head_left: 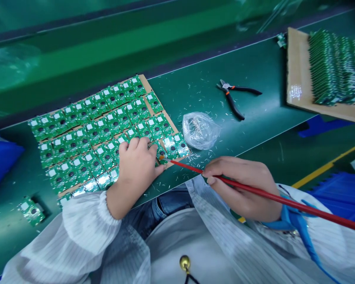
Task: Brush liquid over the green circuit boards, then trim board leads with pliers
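Note:
Several small green circuit boards (100, 126) lie in rows on a cardboard sheet (144, 80) on the green bench. My left hand (137, 163) rests on the boards at the sheet's near edge, fingers curled and pressing down on them. My right hand (242, 187) pinches a long thin red brush (284, 201) like a pen. The brush tip (162, 157) touches a board just beside my left thumb.
A clear plastic bag (200, 130) lies right of the sheet. Black-handled cutters (233, 98) lie further back. A stack of green boards (334, 67) sits on cardboard (296, 71) at far right. One loose board (32, 211) lies at near left. Tiny wire clippings litter the bench.

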Demonstrator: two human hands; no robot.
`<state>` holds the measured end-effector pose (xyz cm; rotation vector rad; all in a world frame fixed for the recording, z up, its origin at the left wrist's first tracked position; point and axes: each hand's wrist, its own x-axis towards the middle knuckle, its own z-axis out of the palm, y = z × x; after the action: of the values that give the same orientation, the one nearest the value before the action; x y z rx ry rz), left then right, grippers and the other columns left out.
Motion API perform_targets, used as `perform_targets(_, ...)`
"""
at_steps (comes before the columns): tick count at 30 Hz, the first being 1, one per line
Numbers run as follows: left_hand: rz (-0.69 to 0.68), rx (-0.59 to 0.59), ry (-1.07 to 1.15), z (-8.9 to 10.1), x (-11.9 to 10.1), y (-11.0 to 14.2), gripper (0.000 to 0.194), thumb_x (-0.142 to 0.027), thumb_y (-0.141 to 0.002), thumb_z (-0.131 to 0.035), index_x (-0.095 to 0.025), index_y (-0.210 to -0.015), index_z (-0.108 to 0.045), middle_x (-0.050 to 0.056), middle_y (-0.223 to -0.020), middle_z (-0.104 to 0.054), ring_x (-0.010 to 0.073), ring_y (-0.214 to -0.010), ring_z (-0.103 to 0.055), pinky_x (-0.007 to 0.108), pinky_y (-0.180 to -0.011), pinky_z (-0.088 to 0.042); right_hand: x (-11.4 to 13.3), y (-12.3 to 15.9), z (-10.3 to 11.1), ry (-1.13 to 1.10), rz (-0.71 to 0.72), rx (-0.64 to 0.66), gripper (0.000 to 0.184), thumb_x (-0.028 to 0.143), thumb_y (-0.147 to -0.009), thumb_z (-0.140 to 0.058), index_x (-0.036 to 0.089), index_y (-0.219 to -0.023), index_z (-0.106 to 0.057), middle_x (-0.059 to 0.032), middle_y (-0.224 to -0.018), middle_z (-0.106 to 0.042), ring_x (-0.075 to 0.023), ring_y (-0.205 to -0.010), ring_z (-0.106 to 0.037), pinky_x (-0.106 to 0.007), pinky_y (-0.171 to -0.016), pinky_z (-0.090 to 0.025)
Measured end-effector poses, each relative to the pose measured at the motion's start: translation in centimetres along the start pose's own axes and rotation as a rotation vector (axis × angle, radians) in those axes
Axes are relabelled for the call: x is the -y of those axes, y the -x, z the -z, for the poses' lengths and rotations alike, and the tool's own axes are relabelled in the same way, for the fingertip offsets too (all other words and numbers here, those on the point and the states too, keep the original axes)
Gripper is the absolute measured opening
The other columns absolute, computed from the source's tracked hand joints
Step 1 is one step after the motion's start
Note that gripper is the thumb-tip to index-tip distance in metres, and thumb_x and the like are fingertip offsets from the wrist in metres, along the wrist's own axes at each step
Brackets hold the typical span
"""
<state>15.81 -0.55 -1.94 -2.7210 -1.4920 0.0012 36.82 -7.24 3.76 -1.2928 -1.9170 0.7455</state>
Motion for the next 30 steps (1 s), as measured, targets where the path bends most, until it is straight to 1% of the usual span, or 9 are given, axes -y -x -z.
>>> perform_targets(2,0.002,-0.009,0.003,-0.2,-0.1,0.0,0.049,-0.062,-0.072,-0.061,-0.018,-0.092,-0.068,0.013,-0.109,-0.060,0.0314,-0.094,-0.050,0.044,-0.075,-0.032,-0.1,0.0,0.1,0.021,-0.005,0.006,0.014,0.008,-0.080,-0.052,0.017,-0.076,-0.062,-0.0018,-0.068,-0.064,-0.0106,-0.062,-0.061,-0.020,-0.058,-0.049)
perform_targets(5,0.007,-0.018,0.016,-0.4,-0.1,-0.1,0.051,-0.062,-0.070,-0.062,-0.017,-0.095,-0.068,0.014,-0.109,-0.060,0.0319,-0.094,-0.050,0.045,-0.076,-0.032,0.0,0.2,0.3,0.069,-0.009,-0.022,0.014,0.008,-0.080,-0.052,0.019,-0.076,-0.061,-0.0011,-0.069,-0.065,-0.0117,-0.062,-0.061,-0.022,-0.057,-0.049)
perform_targets(9,0.018,0.000,0.039,-0.3,-0.3,0.0,0.052,-0.062,-0.071,-0.061,-0.017,-0.098,-0.068,0.014,-0.110,-0.059,0.0321,-0.096,-0.049,0.045,-0.078,-0.032,0.3,0.2,0.6,0.075,-0.004,-0.047,0.014,0.009,-0.080,-0.052,0.019,-0.075,-0.061,-0.0014,-0.068,-0.065,-0.0121,-0.060,-0.062,-0.021,-0.056,-0.050)
perform_targets(13,0.046,0.034,0.028,0.4,0.1,0.8,0.053,-0.058,-0.071,-0.064,-0.019,-0.106,-0.066,0.014,-0.113,-0.059,0.0327,-0.098,-0.049,0.045,-0.078,-0.033,0.5,0.3,0.8,0.058,-0.034,-0.084,0.014,0.007,-0.080,-0.054,0.018,-0.073,-0.060,-0.0017,-0.068,-0.065,-0.0114,-0.062,-0.062,-0.019,-0.057,-0.049)
perform_targets(16,0.076,0.057,0.006,0.7,0.7,1.7,0.055,-0.053,-0.068,-0.069,-0.020,-0.112,-0.064,0.014,-0.115,-0.058,0.0338,-0.100,-0.049,0.045,-0.079,-0.034,0.5,0.4,0.7,0.031,-0.041,-0.083,0.013,0.008,-0.079,-0.055,0.019,-0.073,-0.060,-0.0010,-0.067,-0.065,-0.0112,-0.060,-0.061,-0.019,-0.056,-0.049)
perform_targets(20,0.097,0.086,-0.015,0.6,1.3,2.3,0.053,-0.051,-0.066,-0.071,-0.018,-0.107,-0.066,0.015,-0.115,-0.058,0.0345,-0.101,-0.049,0.046,-0.079,-0.034,0.5,0.2,0.2,0.001,-0.023,-0.056,0.013,0.007,-0.078,-0.055,0.017,-0.072,-0.061,-0.0011,-0.066,-0.065,-0.0102,-0.059,-0.061,-0.018,-0.056,-0.048)
perform_targets(27,0.102,0.067,-0.011,0.5,1.1,2.3,0.052,-0.052,-0.067,-0.070,-0.017,-0.104,-0.067,0.015,-0.114,-0.058,0.0347,-0.100,-0.049,0.046,-0.077,-0.035,0.4,-0.9,-1.6,-0.070,0.051,-0.026,0.012,0.008,-0.080,-0.054,0.016,-0.076,-0.063,-0.0030,-0.068,-0.065,-0.0118,-0.065,-0.062,-0.020,-0.059,-0.051)
perform_targets(30,0.117,0.069,0.008,0.3,1.1,2.4,0.051,-0.053,-0.066,-0.070,-0.018,-0.103,-0.067,0.015,-0.114,-0.059,0.0347,-0.100,-0.049,0.045,-0.076,-0.035,0.1,-1.0,-2.4,-0.081,0.047,-0.022,0.012,0.009,-0.081,-0.054,0.017,-0.077,-0.062,-0.0037,-0.071,-0.066,-0.0133,-0.068,-0.063,-0.023,-0.061,-0.051)
